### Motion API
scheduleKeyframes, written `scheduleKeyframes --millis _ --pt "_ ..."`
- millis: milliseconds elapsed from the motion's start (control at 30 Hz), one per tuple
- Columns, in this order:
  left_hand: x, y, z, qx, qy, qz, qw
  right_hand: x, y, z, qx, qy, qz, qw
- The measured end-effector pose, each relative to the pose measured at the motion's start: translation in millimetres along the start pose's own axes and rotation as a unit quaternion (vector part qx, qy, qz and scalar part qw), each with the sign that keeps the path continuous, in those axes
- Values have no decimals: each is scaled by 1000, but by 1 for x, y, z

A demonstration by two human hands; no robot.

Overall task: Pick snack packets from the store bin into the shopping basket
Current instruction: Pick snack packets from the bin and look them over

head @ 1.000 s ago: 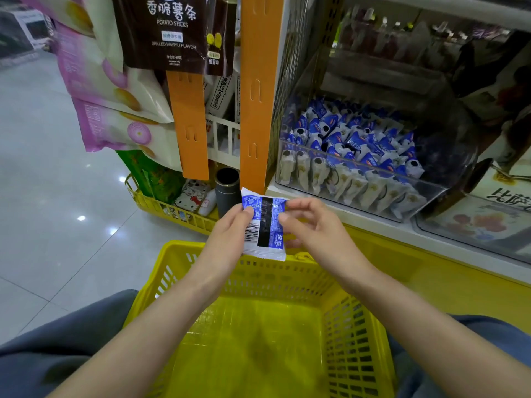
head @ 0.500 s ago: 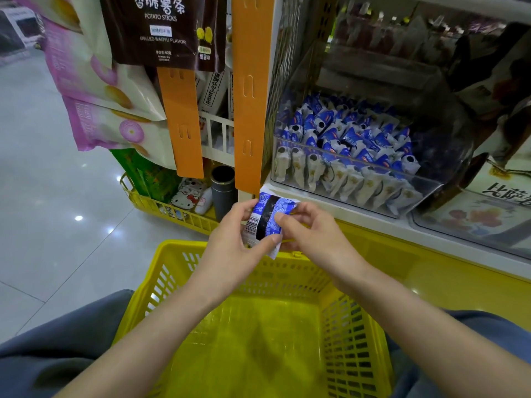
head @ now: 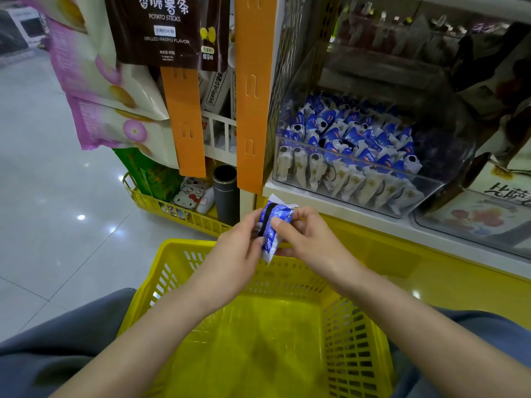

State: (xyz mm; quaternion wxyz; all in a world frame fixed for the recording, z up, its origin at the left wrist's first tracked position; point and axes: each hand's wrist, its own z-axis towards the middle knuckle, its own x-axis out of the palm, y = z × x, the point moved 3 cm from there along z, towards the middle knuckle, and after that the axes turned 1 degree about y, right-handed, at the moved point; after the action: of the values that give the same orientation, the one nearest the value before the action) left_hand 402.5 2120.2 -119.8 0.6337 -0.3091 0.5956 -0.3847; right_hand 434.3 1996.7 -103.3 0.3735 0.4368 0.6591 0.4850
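Our left hand (head: 232, 254) and right hand (head: 310, 242) pinch the packet (head: 271, 228) between them; the basket (head: 353, 340) lies below our grip, the bin (head: 359, 156) behind it, rightward.

Bright overhead store light; small glare spots on the glossy floor (head: 51, 196) at left, dim far-right shelves, wide-angle bending at edges.

Basket (head: 354, 340) top open; bin (head: 444, 156) front wall blocks, enter frm above.

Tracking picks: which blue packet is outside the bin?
The packet held between left hand and right hand by the yellow basket; the other packets lie in the clear bin.
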Motion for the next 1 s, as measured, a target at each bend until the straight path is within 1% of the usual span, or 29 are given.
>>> scheduleKeyframes --millis 133,267,433,533,600,700,767,900,1000 --pt "-1 -2 -3 19 -12 70 997 2 -3 0 -16 2 -30 999" --pt "-8 -7 -4 14 -31 142 989 4 -5 0 -28 5 -27 999" --pt "-16 -17 -4 44 -59 187 980 2 -2 2 -35 12 -16 999" --pt "-19 -20 -2 53 -56 227 971 4 -1 1 -40 31 -26 998" --pt "-21 -20 -1 52 -65 230 970 5 -1 -1 -44 35 -40 998" --pt "-22 -19 -1 35 -91 198 975 5 0 -2 -53 28 -72 996" --pt "-21 -19 -2 34 -93 195 976 5 0 -2 -65 18 -108 992" --pt "-20 -24 -4 62 -75 209 973 6 -2 -3 -77 21 -165 983" --pt "-20 -27 -5 98 -65 254 960 5 -4 -3 -88 30 -202 975"
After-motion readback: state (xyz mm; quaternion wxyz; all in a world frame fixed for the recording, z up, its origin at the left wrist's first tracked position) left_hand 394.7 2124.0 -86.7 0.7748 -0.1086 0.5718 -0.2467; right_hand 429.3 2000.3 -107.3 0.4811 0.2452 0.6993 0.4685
